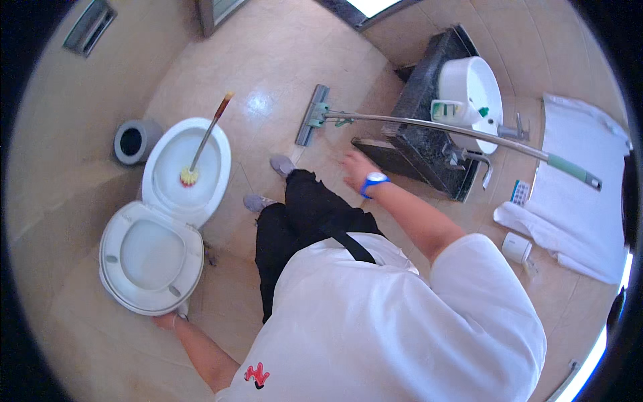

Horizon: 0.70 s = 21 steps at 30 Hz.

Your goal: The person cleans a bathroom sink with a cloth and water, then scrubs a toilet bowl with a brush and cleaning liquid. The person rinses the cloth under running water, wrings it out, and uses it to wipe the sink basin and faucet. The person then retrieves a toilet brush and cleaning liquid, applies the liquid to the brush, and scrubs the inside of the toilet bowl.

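Observation:
My left hand (164, 321) is at the lower edge of the raised toilet seat and lid (191, 246), its fingers mostly hidden behind them. Whether it grips anything cannot be made out. In front stands the white toilet bowl (223, 156). A toilet brush (207, 135) rests in it, its yellowish bristle head low in the bowl and its brown-tipped handle slanting up past the rim. My right hand (359, 168), with a blue-strapped watch (372, 183) on the wrist, is held out with fingers apart and nothing in it, near the dark stone vanity (412, 115).
A sponge mop (437, 123) slants across the vanity, its head on the floor (241, 65). A white bottle (454, 111) with a green label is at the washbasin (485, 80). A grey bin (150, 130) stands beside the toilet. White towels (577, 151) and a toilet roll (516, 247) are at right.

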Each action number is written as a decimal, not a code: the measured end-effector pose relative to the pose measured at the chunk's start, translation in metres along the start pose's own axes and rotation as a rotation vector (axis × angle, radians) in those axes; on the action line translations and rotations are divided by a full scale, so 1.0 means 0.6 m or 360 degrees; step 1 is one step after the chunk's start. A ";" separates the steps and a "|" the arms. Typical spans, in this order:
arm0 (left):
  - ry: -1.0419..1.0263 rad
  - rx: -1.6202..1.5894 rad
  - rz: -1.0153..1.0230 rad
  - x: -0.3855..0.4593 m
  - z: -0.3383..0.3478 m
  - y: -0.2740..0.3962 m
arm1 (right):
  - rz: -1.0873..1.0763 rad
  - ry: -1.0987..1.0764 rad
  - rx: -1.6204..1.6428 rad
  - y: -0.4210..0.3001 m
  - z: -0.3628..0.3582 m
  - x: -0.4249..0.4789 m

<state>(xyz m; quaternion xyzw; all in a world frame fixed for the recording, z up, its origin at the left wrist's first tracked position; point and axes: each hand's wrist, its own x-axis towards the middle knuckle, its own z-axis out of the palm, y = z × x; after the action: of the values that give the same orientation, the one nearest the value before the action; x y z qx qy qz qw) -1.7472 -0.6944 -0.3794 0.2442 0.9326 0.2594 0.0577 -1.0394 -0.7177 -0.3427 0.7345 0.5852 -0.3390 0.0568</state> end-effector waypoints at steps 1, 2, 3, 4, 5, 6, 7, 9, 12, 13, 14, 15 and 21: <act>0.0020 0.0020 -0.0067 0.004 -0.004 -0.004 | 0.0206 0.0152 0.0058 0.057 -0.008 -0.034; 0.0058 0.0034 -0.0270 -0.002 -0.010 0.004 | 0.0491 0.0266 0.0153 0.114 -0.028 -0.067; 0.0088 0.0048 -0.0170 -0.005 -0.012 0.018 | 0.0800 0.0504 0.0383 0.167 -0.059 -0.092; 0.0096 0.0077 -0.0207 -0.020 -0.007 0.035 | 0.1081 0.0845 0.0504 0.216 -0.092 -0.116; 0.0151 0.0089 -0.0048 -0.025 -0.006 0.060 | 0.1154 0.1176 0.0589 0.251 -0.135 -0.139; 0.0234 0.0126 0.0043 -0.037 -0.007 0.095 | 0.1220 0.1332 0.0506 0.281 -0.176 -0.145; 0.0276 0.0147 0.0128 -0.066 -0.021 0.114 | 0.1037 0.1454 0.0361 0.304 -0.221 -0.150; 0.0013 0.0239 0.0227 -0.098 -0.037 0.171 | 0.0884 0.1653 0.0086 0.336 -0.307 -0.144; 0.0012 0.1790 0.0841 -0.170 -0.105 0.180 | 0.0713 0.1744 -0.0233 0.375 -0.392 -0.060; -0.0108 0.1766 0.0611 -0.176 -0.108 0.192 | 0.0793 0.1587 -0.0275 0.396 -0.415 -0.029; -0.0339 0.1573 0.0560 -0.178 -0.115 0.204 | 0.0872 0.1409 -0.0224 0.422 -0.430 -0.009; -0.0357 0.1146 0.0456 -0.190 -0.113 0.210 | 0.0955 0.1233 -0.0221 0.446 -0.435 0.013; -0.0288 -0.0143 0.0097 -0.296 -0.095 0.222 | 0.1308 0.0863 -0.0397 0.599 -0.442 0.045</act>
<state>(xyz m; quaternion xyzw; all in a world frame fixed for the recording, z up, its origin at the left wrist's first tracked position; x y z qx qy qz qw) -1.5485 -0.7070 -0.2657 0.2922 0.9031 0.2795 0.1445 -0.6002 -0.6790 -0.2682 0.9532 0.2775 -0.0132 0.1188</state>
